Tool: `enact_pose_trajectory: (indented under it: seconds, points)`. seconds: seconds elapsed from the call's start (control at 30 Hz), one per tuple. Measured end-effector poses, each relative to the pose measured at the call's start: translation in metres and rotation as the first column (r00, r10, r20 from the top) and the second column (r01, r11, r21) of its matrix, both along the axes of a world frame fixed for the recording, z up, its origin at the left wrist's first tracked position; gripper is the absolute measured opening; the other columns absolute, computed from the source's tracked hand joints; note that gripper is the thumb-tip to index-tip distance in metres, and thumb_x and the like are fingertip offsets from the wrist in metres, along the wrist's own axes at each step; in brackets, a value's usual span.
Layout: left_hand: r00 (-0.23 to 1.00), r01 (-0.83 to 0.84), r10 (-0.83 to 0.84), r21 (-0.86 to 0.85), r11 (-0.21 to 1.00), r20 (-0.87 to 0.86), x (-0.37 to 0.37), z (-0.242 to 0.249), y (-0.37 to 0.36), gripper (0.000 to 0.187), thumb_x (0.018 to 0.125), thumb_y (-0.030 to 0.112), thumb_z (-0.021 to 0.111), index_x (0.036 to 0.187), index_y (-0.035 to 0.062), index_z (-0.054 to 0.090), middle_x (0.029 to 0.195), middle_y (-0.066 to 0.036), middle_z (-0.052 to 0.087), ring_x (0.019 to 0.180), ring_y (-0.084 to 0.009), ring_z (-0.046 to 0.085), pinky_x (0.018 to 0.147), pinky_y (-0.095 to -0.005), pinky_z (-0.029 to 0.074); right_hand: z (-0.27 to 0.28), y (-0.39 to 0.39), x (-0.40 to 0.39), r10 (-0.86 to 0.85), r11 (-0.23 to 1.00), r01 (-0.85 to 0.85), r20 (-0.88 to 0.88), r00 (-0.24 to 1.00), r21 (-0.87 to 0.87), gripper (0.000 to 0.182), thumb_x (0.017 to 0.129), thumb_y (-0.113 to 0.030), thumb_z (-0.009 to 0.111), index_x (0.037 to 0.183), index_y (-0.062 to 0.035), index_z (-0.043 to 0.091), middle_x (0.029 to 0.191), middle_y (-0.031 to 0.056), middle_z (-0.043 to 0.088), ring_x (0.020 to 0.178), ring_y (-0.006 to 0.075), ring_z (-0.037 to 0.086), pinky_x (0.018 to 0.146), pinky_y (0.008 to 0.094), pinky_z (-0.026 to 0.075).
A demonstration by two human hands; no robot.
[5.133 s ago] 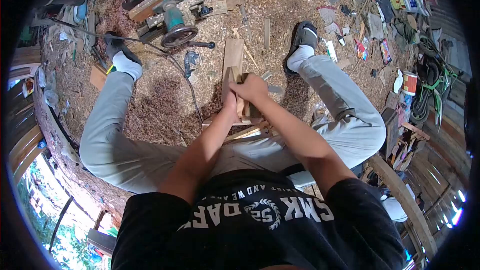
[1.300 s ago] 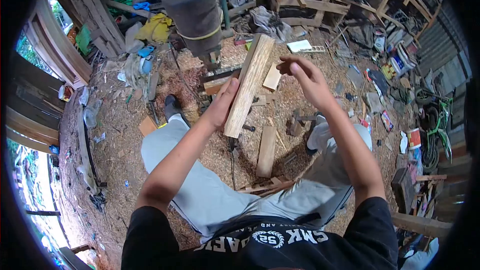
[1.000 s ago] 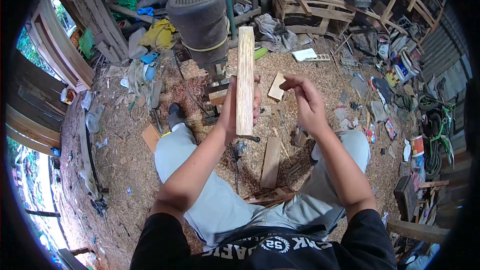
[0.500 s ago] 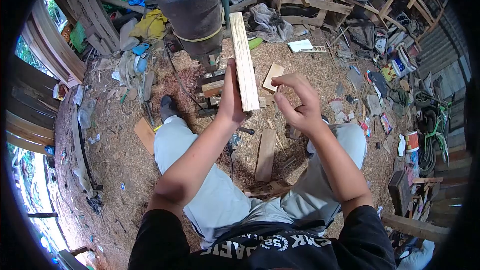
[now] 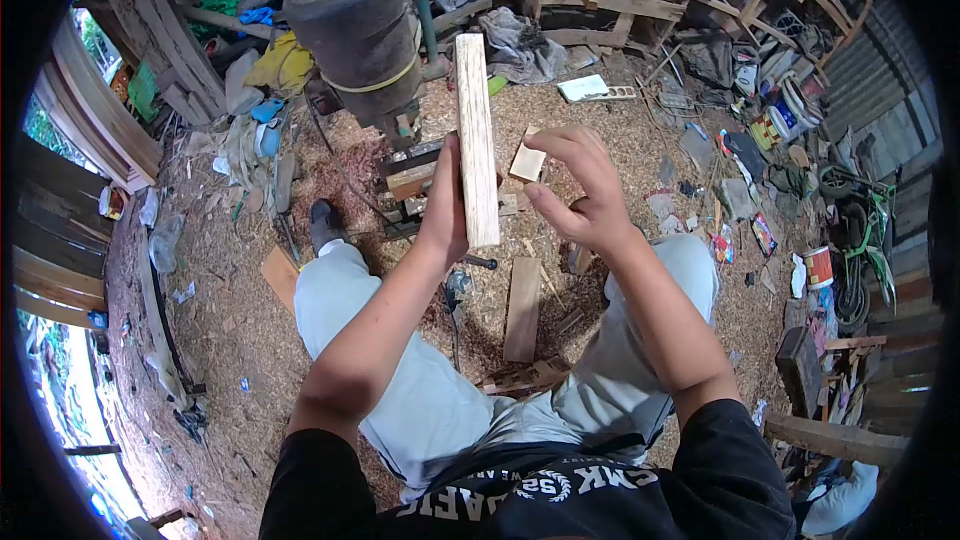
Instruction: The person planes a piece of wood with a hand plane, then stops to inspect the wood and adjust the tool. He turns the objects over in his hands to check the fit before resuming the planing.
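A pale, rough-faced wooden block (image 5: 478, 140) stands upright in front of me, long and narrow. My left hand (image 5: 444, 202) grips it from its left side, near the lower half, with the fingers mostly hidden behind. To the right of the block my right hand (image 5: 584, 185) is raised, thumb and fingers curved apart with nothing between them, not touching the wood. Behind the right fingertips a small light wood piece (image 5: 526, 162) lies on the floor. Between my legs lies a flat board (image 5: 522, 310).
A dark motor housing (image 5: 355, 35) with a yellow band stands beyond my hands. Wood shavings cover the floor. A green toy bike (image 5: 868, 250) is at the right, near a white and red tub (image 5: 818, 267). A wooden rack (image 5: 600, 5) stands at the back.
The block is more upright and a little lower in view. My right hand has shifted slightly left with its fingers still apart. The surroundings have shifted left as the view turned.
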State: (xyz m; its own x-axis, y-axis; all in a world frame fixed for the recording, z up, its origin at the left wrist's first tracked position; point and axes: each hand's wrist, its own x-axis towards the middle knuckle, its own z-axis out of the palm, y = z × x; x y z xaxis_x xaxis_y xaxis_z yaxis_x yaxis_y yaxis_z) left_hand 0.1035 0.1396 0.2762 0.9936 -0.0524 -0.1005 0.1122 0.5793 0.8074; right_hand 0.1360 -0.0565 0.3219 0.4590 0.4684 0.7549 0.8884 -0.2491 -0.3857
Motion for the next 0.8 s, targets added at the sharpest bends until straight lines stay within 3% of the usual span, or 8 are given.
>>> enact_pose_trajectory:
  seconds: [0.1,0.13,0.23,0.27,0.5,0.6,0.73,0.8]
  points:
    - [0.999,0.038,-0.038,-0.041,0.998,-0.007,-0.002,-0.003,-0.002,0.070,0.103,0.071,0.033,0.138,0.0131,0.051,0.074,-0.001,0.057,0.052,-0.0096,0.059,0.044,-0.0240,0.052,0.002,-0.005,0.002,-0.009,1.000,0.009,0.025,1.000,0.001,0.046,0.084,-0.016,0.076,0.126,-0.0034,0.064,0.114,0.0171,0.067,0.105,0.0344,0.063,0.092,0.0428,0.047]
    - [0.999,0.046,-0.045,-0.041,0.998,0.031,-0.003,-0.004,-0.003,0.059,0.104,0.068,0.036,0.124,0.0162,0.057,0.081,0.001,0.060,0.057,-0.0086,0.056,0.047,-0.0241,0.048,0.003,-0.006,0.003,-0.015,1.000,0.016,0.039,0.999,-0.010,0.048,0.084,-0.017,0.076,0.128,-0.0032,0.063,0.116,0.0176,0.066,0.106,0.0348,0.063,0.092,0.0430,0.047]
    - [0.953,0.236,-0.218,-0.065,0.970,0.210,0.000,-0.010,-0.002,0.067,0.104,0.068,0.034,0.144,0.0162,0.047,0.082,0.000,0.061,0.056,-0.0080,0.057,0.047,-0.0234,0.049,0.004,-0.005,0.006,-0.068,0.995,0.061,0.086,0.994,0.078,0.049,0.085,-0.020,0.077,0.130,-0.0048,0.064,0.117,0.0160,0.066,0.105,0.0344,0.063,0.092,0.0438,0.047]
    - [0.964,0.187,-0.176,-0.035,0.982,0.199,-0.001,-0.012,-0.007,0.074,0.103,0.068,0.036,0.144,0.0075,0.045,0.074,-0.003,0.057,0.050,-0.0115,0.056,0.044,-0.0232,0.051,0.003,-0.006,0.008,-0.069,0.992,0.063,0.055,0.996,0.106,0.056,0.084,-0.026,0.078,0.133,-0.0045,0.062,0.120,0.0177,0.064,0.109,0.0358,0.062,0.095,0.0449,0.047]
    - [0.975,0.039,-0.071,0.151,0.988,0.212,0.002,-0.028,-0.020,0.070,0.105,0.066,0.033,0.143,0.0089,0.046,0.078,-0.004,0.060,0.056,-0.0101,0.058,0.049,-0.0219,0.052,0.001,-0.014,0.015,-0.040,0.992,0.035,0.043,0.998,0.117,0.067,0.081,-0.037,0.080,0.135,-0.0029,0.061,0.123,0.0202,0.063,0.114,0.0380,0.061,0.098,0.0466,0.047]
    - [0.960,-0.034,-0.025,0.203,0.979,0.278,0.003,-0.023,-0.026,0.056,0.110,0.056,0.032,0.138,0.0107,0.048,0.092,-0.003,0.062,0.074,-0.0084,0.061,0.063,-0.0230,0.053,-0.003,-0.007,0.010,-0.029,0.988,0.033,-0.028,0.999,0.153,0.066,0.082,-0.034,0.081,0.136,-0.0014,0.060,0.123,0.0207,0.063,0.114,0.0374,0.062,0.099,0.0453,0.047]
    - [0.956,-0.095,-0.022,0.382,0.919,0.292,-0.003,-0.003,-0.026,0.055,0.113,0.044,0.028,0.155,0.0082,0.030,0.142,-0.014,0.052,0.125,-0.0212,0.057,0.103,-0.0362,0.050,-0.006,0.000,0.006,0.016,0.988,0.006,-0.139,0.990,0.153,0.071,0.083,-0.029,0.081,0.142,0.0006,0.055,0.124,0.0215,0.062,0.111,0.0345,0.064,0.098,0.0416,0.050]
    - [0.947,-0.148,0.001,0.434,0.888,0.321,0.000,-0.004,-0.025,0.056,0.113,0.044,0.029,0.155,0.0071,0.023,0.146,-0.018,0.048,0.131,-0.0241,0.054,0.107,-0.0376,0.047,-0.003,0.002,0.000,0.033,0.991,-0.006,-0.204,0.978,0.134,0.073,0.084,-0.027,0.081,0.145,0.0013,0.053,0.125,0.0210,0.063,0.115,0.0339,0.063,0.100,0.0416,0.049]
